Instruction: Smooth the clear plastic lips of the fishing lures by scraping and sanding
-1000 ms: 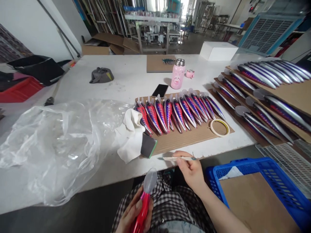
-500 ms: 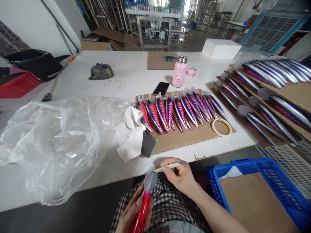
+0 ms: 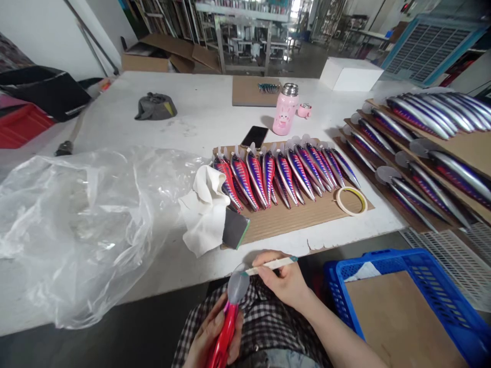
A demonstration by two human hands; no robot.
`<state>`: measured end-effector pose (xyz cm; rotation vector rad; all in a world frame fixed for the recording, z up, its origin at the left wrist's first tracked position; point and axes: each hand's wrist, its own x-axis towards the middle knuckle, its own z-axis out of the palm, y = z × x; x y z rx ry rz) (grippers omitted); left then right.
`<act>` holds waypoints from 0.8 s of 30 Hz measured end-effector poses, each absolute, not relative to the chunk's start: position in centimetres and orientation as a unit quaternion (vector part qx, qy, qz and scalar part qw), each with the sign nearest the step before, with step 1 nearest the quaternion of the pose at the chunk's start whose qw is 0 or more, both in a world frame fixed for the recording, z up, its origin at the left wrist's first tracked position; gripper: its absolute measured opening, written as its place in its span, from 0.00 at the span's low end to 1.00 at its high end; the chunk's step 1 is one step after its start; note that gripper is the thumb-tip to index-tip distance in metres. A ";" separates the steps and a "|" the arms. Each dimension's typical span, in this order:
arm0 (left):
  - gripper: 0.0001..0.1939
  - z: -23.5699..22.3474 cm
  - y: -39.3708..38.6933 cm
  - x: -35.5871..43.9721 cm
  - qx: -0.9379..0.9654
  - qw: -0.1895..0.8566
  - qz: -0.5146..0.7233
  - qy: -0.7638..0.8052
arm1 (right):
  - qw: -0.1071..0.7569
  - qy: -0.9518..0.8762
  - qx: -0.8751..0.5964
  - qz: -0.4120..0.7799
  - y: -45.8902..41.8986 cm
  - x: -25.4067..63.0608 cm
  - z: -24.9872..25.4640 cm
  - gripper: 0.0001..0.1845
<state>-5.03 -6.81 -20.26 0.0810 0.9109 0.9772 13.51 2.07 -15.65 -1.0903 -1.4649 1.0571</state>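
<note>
The held lure (image 3: 224, 329) is bright red with a clear lip, and the stick (image 3: 270, 266) is white with a teal tip. The lined-up lures (image 3: 256, 176) have purple and red stripes over silver. The crate (image 3: 383, 258) is blue, and the bottle (image 3: 286, 102) pink with a white rabbit (image 3: 283, 120).

The left hand (image 3: 209, 335) grips a red lure (image 3: 223, 331) upright, its clear lip (image 3: 238, 286) on top, while the right hand (image 3: 283, 278) pinches a thin stick (image 3: 270, 265) whose end meets that lip. Just ahead on the white table (image 3: 184, 112), a cardboard sheet (image 3: 291, 220) carries a row of striped lures (image 3: 268, 176), with a tape roll (image 3: 351, 201) on it and a sanding sponge (image 3: 235, 228) at its edge. A white cloth (image 3: 203, 214) lies against the sponge, beside a clear plastic bag (image 3: 76, 225), and a blue crate (image 3: 422, 260) sits low on the right.
</note>
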 end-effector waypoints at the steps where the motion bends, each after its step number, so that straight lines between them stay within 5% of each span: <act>1: 0.22 -20.2 -6.8 -5.0 0.039 0.784 0.459 0.415 | 0.493 -0.608 -0.445 0.435 2.1 13.5 -15.6 0.05; 24: 0.19 -19.8 -7.0 -4.3 0.040 0.768 0.477 0.426 | 0.491 -0.668 -0.420 0.369 2.5 13.4 -15.9 0.06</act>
